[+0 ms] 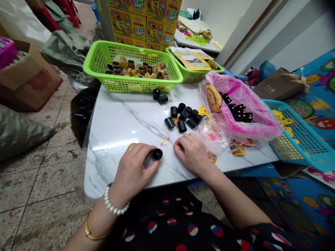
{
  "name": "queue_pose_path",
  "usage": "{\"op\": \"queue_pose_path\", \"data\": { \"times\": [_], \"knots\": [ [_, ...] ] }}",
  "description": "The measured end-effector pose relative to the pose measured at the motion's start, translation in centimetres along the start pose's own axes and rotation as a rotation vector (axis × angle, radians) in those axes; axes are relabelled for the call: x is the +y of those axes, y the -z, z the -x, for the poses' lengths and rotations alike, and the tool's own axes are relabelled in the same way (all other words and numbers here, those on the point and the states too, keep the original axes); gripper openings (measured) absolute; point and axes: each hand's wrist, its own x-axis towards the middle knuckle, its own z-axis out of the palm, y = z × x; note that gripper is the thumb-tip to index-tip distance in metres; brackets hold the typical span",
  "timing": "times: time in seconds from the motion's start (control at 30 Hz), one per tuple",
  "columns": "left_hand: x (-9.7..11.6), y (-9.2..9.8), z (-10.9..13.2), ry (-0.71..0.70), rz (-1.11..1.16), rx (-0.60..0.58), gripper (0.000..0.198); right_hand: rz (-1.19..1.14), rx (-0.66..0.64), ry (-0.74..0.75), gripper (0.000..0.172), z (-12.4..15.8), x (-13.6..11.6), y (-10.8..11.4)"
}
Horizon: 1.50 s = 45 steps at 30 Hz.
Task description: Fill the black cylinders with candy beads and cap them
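My left hand (133,170) is shut on a black plastic cylinder (154,157), its open end turned up and to the right, just above the white marble-patterned table (117,136). My right hand (191,153) rests its curled fingertips on the tabletop, close to several tiny pink and yellow beads (164,140). Whatever lies under those fingertips is hidden. Several black cylinders (181,116) stand or lie beyond the hands, and a clear plastic bag (211,136) with yellow pieces sits beside my right hand.
A green plastic basket (131,66) holds black and gold cylinders at the table's far edge. To the right are a pink tub (243,104) and a tilted blue basket (298,139). Yellow printed cartons (143,24) stand behind, with a cardboard box (28,73) and sacks on the tile floor.
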Motion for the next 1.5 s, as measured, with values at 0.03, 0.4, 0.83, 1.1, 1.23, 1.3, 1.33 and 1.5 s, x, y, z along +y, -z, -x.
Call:
{"op": "queue_pose_path", "data": {
  "times": [0.03, 0.4, 0.83, 1.1, 1.23, 1.3, 1.33, 1.5],
  "knots": [
    [0.0, -0.1, 0.1, -0.001, 0.004, 0.005, 0.022, -0.087, -0.003, -0.012, 0.013, 0.0, -0.6, 0.2],
    [-0.3, -0.3, 0.6, -0.024, 0.014, 0.024, 0.026, -0.568, 0.032, -0.139, 0.007, -0.1, -4.8, -0.6],
    [0.1, -0.3, 0.6, 0.043, 0.103, -0.018, 0.029, -0.985, -0.197, -0.568, 0.016, -1.2, -4.9, -1.4],
    [0.4, 0.7, 0.4, 0.194, 0.334, -0.061, 0.032, -1.166, -0.236, -0.551, 0.024, -0.9, -4.2, -1.7],
    [0.9, 1.6, -0.2, 0.384, 0.457, -0.149, 0.037, -1.175, -0.234, -0.518, 0.021, 0.0, -4.3, -1.4],
    [1.4, 1.9, -0.7, 0.498, 0.548, -0.228, 0.034, -1.157, -0.211, -0.496, 0.021, 0.6, -4.5, -1.4],
    [1.7, 2.0, -0.9, 0.553, 0.584, -0.262, 0.034, -1.138, -0.195, -0.480, 0.025, 1.0, -4.7, -1.5],
    [1.7, 1.5, -1.9, 0.730, 0.732, -0.318, 0.034, -0.934, -0.097, -0.375, 0.040, 2.0, -5.1, -2.6]
  ]
}}
